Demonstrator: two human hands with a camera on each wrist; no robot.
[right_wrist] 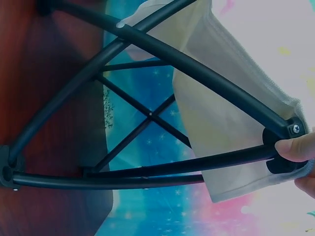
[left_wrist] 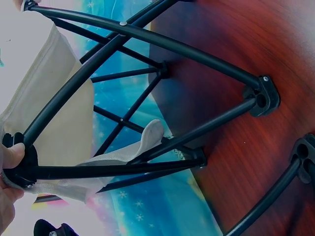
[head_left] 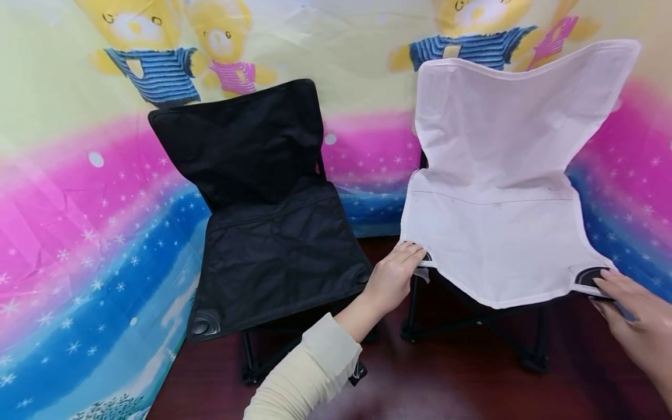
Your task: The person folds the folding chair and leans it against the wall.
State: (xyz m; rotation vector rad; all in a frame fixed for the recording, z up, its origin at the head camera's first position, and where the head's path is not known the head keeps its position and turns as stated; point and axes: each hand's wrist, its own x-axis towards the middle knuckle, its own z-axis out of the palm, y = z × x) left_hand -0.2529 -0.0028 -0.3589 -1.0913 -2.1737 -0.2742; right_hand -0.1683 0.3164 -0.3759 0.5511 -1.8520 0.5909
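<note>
Main obj.: white fabric folding chair (head_left: pixel 493 233) w/ black tubular metal frame (left_wrist: pixel 192 49), R side of head view, upright, backrest toward the backdrop, feet on glossy red-brown wood-grain surface (head_left: pixel 446 379).

L hand (head_left: pixel 391 280) (cream long sleeve (head_left: pixel 310 373)) at front L corner of seat. Fingers nearly closed, pinching corner; L wrist view: thumb on black plastic joint (left_wrist: pixel 29 161), other fingers on opp. side. R hand (head_left: pixel 637 318) at front R corner, same kind of grip: fingers nearly closed, thumb against black plastic fitting (right_wrist: pixel 278 166), rest behind, partly out of frame.

Seat front edge dips betw. the 2 hands. Frame tubes cross in X's below seat; white cloth flap (left_wrist: pixel 152 135) hangs loose among them.

Black fabric folding chair (head_left: pixel 278 239), also upright, to L of white one; its front R corner just beside L hand.

Behind both: printed backdrop (head_left: pixel 367 137), pink/blue/pale yellow bands, snowflakes, yellow bears (head_left: pixel 149 70) in striped tops.
</note>
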